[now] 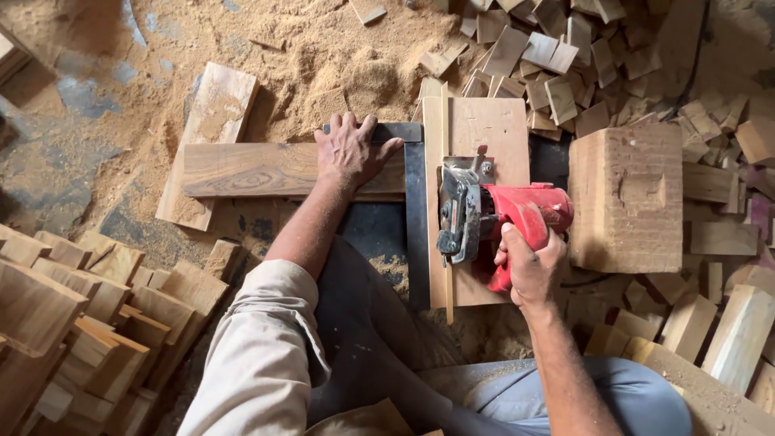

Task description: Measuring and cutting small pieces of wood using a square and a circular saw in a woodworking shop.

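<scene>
Pale sawdust heap [323, 56] covers the upper floor, spreading toward the grey-blue bare concrete patch [77, 93] at upper left. Short light-brown plank [211, 137] lies tilted on the sawdust. Large square pale wooden block [626, 198] sits at right, rough sawn face up. Behind it, a loose scatter of small flat wooden offcuts [549, 56] piled against one another. Longer pale wood billets [726, 331] lie at lower right, some overlapping. At lower left, a stack of thick brown wooden slabs [89, 323], leaning in rows; how many layers cannot be told, the edge being out of view.
</scene>
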